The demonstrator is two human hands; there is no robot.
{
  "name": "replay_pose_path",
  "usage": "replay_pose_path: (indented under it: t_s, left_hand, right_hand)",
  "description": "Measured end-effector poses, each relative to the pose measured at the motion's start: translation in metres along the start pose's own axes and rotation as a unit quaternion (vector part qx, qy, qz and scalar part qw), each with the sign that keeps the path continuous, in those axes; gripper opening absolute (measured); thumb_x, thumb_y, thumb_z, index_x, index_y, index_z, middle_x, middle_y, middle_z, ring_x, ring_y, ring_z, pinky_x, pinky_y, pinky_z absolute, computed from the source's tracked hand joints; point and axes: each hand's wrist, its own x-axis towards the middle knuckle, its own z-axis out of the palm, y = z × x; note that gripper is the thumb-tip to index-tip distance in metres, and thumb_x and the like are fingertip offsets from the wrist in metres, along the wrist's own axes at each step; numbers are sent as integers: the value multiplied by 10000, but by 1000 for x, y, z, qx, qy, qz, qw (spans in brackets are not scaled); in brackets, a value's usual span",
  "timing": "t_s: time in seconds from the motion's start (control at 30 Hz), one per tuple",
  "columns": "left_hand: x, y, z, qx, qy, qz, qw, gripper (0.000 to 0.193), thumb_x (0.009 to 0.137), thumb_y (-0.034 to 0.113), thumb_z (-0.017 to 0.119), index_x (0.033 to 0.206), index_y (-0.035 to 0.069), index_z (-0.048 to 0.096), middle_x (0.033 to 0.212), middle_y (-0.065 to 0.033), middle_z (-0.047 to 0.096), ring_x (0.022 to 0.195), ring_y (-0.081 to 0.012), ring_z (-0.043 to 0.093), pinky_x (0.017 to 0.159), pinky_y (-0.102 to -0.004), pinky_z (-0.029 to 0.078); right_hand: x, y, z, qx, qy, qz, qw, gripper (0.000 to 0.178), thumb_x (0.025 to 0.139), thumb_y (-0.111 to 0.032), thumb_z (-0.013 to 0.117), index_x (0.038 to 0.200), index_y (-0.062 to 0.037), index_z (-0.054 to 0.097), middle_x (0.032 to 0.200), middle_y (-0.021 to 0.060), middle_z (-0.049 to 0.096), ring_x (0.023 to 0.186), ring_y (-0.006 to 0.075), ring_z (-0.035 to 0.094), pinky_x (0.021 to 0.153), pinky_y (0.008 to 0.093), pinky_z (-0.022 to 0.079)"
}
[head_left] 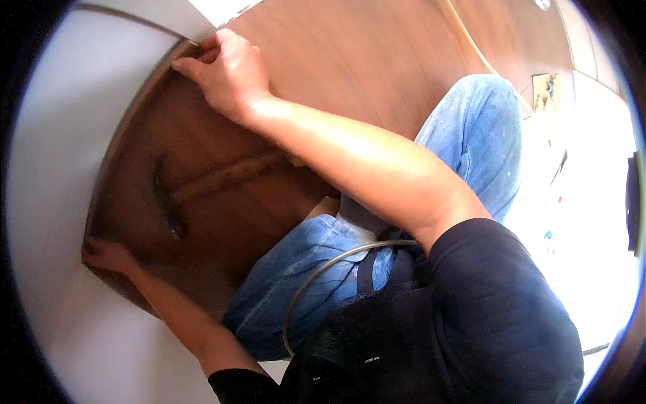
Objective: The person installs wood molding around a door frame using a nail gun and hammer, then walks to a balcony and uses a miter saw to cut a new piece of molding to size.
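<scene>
A narrow brown baseboard strip [126, 121] runs along the foot of the pale wall, between my two hands. At its far end, beside a white door frame, my right hand [232, 74] is closed, thumb and curled fingers on the strip. Down in the shadowed near-left corner, my left hand [111, 256] has its fingers closed at the strip's other end; the dimness hides their exact grip. A hammer [225, 178] with a wooden handle and a long dark head lies on the brown wooden floor [350, 60] between my arms.
The pale wall [60, 135] bounds the left side. A clear hose [313, 273] loops across my lap, over my jeans [471, 121]. A pale hose [468, 34] crosses the floor at the far right, near a small wooden piece [544, 93] with blue bits. Glare washes out the right side.
</scene>
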Motion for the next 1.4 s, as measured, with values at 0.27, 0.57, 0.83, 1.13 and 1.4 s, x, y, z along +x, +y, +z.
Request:
replay_pose_path:
  t_s: [0.27,0.57,0.83,1.13,1.4]
  left_hand:
    - [14,-82,11,18,-31,85,996,620,1073,299,619,1500,-90,394,1504,-309,458,1353,-441,511,1175,-534,418]
    - [-14,144,-16,253,-182,229,922,523,1015,235,684,1460,6,534,1442,-254,572,1352,-435,533,1132,-560,445]
    - [-5,152,12,217,-220,345,886,450,1034,324,673,1334,-11,667,1292,-264,663,1237,-450,606,1056,-529,486]
    - [-83,397,-115,22,-297,280,913,292,1019,155,692,1248,-24,664,1173,-211,713,1069,-415,659,933,-478,520]
    - [-278,648,-207,-25,-319,664,676,232,909,95,702,1140,84,684,1083,-67,684,1021,-260,656,859,-408,481]
  right_hand:
    - [-3,7,7,-11,-36,-6,999,403,848,-312,863,1045,-31,652,960,210,764,924,406,739,842,485,590]
    - [6,20,-16,-54,-68,4,996,365,907,-200,774,1124,-41,526,934,240,727,916,435,726,818,542,589]
    - [-3,-69,-88,-116,-413,18,903,344,878,-79,641,1190,55,584,1181,310,674,1093,480,671,898,550,565]
    - [-70,-117,-487,-294,53,-265,917,503,850,-188,761,1332,-104,642,1372,145,628,1287,361,585,1113,541,433]
    - [-131,-128,-503,-527,20,-295,797,326,911,-215,670,1232,-180,711,1245,117,719,1239,304,646,1144,514,424]
